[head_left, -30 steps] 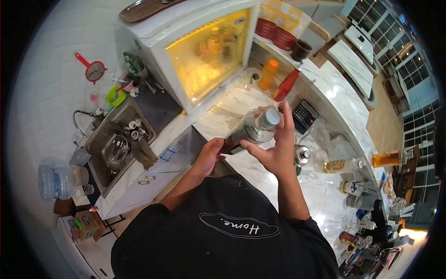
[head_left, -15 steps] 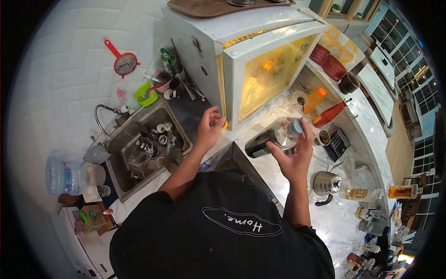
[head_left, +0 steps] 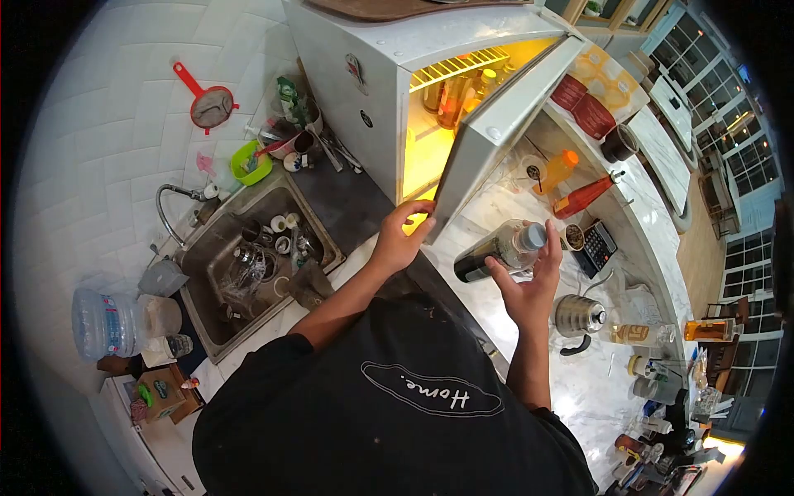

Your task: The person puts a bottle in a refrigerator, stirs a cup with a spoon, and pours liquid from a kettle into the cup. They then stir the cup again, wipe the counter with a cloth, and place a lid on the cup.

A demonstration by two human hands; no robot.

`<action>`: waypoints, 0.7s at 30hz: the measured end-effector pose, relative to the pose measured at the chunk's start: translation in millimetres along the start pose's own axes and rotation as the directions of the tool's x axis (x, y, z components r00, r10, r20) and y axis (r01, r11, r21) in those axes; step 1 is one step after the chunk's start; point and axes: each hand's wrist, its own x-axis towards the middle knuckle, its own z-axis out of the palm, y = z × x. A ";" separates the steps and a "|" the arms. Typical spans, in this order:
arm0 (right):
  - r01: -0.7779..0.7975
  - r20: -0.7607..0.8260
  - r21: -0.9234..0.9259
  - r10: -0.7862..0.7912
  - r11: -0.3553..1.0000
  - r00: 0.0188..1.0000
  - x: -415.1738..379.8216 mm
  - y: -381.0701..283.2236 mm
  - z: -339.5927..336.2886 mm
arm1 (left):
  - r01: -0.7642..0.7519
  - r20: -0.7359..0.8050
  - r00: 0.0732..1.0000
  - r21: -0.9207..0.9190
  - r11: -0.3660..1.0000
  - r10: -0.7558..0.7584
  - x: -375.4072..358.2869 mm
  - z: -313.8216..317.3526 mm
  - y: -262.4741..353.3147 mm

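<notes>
A white refrigerator [head_left: 356, 91] stands ahead with its glass door [head_left: 488, 124] partly open. Curled fingers of my left hand [head_left: 404, 238] grip the door's lower free edge. Inside the lit yellow interior, several bottles [head_left: 455, 101] show below a wire shelf. In my right hand [head_left: 531, 285] is a clear bottle [head_left: 494, 252] with a grey cap and dark contents, tilted above the marble counter. My thumb and fingers hold it around the cap end.
On the left, a steel sink [head_left: 198, 318] holds several dishes. Along the counter stand an orange bottle [head_left: 558, 171], a red sauce bottle [head_left: 583, 197], a calculator [head_left: 595, 248] and a gooseneck kettle [head_left: 576, 316]. A brown tray [head_left: 397, 8] rests on the refrigerator.
The refrigerator door has swung from nearly closed to partly open, pulled by my left hand, which moved right. My right hand still holds the bottle, shifted slightly right.
</notes>
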 end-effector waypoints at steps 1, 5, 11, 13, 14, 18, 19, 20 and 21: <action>-0.007 -0.011 -0.008 0.007 1.000 1.000 -2.8 0.2 -2.4 | 0.009 0.052 0.999 0.004 1.000 -0.009 -1.7 1.3 3.2; -0.029 -0.042 0.042 0.030 0.999 0.999 -9.6 1.0 -10.5 | 0.063 0.230 0.972 -0.041 0.997 -0.052 -10.8 10.7 0.4; -0.063 -0.088 -0.079 0.056 0.995 0.995 -20.8 2.6 -19.0 | 0.193 0.178 0.971 -0.185 0.963 -0.161 -17.3 12.3 -20.8; -0.096 -0.114 0.013 0.097 0.995 0.989 -21.8 1.2 -21.9 | 0.172 0.099 0.983 -0.229 0.958 -0.153 -19.3 7.2 -31.5; -0.117 -0.134 0.019 0.119 0.993 0.984 -24.3 4.4 -24.0 | 0.169 0.078 0.985 -0.269 0.948 -0.154 -21.1 5.1 -36.5; -0.081 -0.151 -0.049 0.073 0.995 0.986 -33.4 -0.9 -24.4 | 0.206 0.076 0.978 -0.305 0.930 -0.192 -30.0 -2.0 -45.2; -0.077 -0.148 -0.072 0.066 0.994 0.987 -36.1 -0.9 -24.7 | 0.226 0.081 0.974 -0.310 0.924 -0.211 -31.8 -4.1 -41.3; -0.071 -0.144 -0.095 0.057 0.993 0.988 -37.9 -1.2 -24.4 | 0.244 0.085 0.970 -0.314 0.917 -0.229 -32.5 -6.4 -39.0; -0.064 -0.140 -0.098 0.049 0.993 0.989 -39.7 -2.8 -22.1 | 0.252 0.089 0.968 -0.284 0.925 -0.236 -32.7 -9.9 -40.0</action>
